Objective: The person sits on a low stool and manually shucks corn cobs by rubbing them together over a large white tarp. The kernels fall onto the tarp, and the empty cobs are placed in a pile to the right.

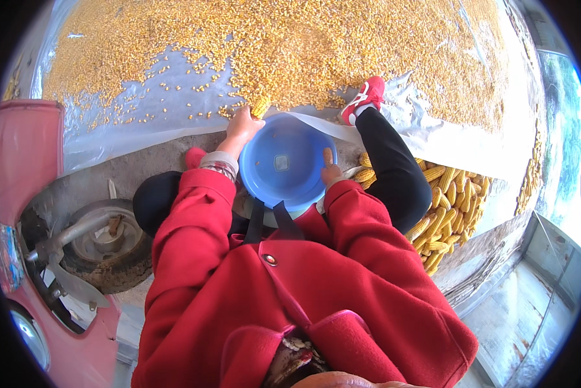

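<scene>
A blue plastic basin (288, 160) sits between my legs, with a few small bits on its bottom. At its upper left rim, my left hand (243, 125) is closed around a yellow corn cob (260, 106) that still bears kernels. My right hand (331, 170) grips the basin's right rim; its thumb or a finger lies along the edge. Just beyond the basin, loose corn kernels (295, 63) are spread over a pale plastic sheet (169, 116).
Whole corn cobs (448, 203) are heaped at the right beside my bent leg. A wheel with a tyre (108, 245) and pink vehicle body panels (28, 150) stand at the left. My red shoe (363, 101) rests at the sheet's edge.
</scene>
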Motion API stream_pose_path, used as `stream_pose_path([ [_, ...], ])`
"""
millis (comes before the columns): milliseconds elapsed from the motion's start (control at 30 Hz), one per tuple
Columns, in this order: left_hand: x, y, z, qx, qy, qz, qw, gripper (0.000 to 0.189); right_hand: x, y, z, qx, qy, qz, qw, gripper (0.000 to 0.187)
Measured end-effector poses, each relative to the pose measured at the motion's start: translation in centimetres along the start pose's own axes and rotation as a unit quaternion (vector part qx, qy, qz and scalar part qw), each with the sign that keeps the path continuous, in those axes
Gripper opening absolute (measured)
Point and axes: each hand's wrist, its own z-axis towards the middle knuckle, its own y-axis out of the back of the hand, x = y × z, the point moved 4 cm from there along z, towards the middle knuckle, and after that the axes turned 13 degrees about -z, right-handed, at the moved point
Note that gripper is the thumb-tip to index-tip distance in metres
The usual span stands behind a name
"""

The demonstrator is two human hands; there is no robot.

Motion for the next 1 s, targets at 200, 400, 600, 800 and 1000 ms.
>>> stream_pose_path([
  [200, 0.1, -0.8, 1.4, 0.000, 0.017, 0.024, 1.000, 0.043, 0.8, -0.6, 0.6, 0.005, -0.013, 0.059, 0.998, 0.047],
  [400, -2.2, -0.3, 2.4, -0.112, -0.061, 0.041, 0.991, 0.028, 3.1, 0.1, -0.5, 0.052, 0.094, -0.029, 0.994, 0.059],
  [600, -4.1, 0.1, 2.0, -0.164, -0.081, 0.065, 0.981, 0.024, 2.6, -1.3, -0.1, 0.172, 0.005, 0.016, 0.985, 0.062],
  [800, -4.6, 0.0, 2.8, -0.197, -0.100, 0.019, 0.975, 0.030, 2.6, -1.9, 1.0, 0.116, 0.015, 0.090, 0.989, 0.054],
  [1000, -4.6, 0.0, 3.4, -0.212, -0.097, -0.012, 0.972, 0.030, 3.9, -1.5, 0.8, 0.128, -0.007, 0.219, 0.967, 0.048],
])
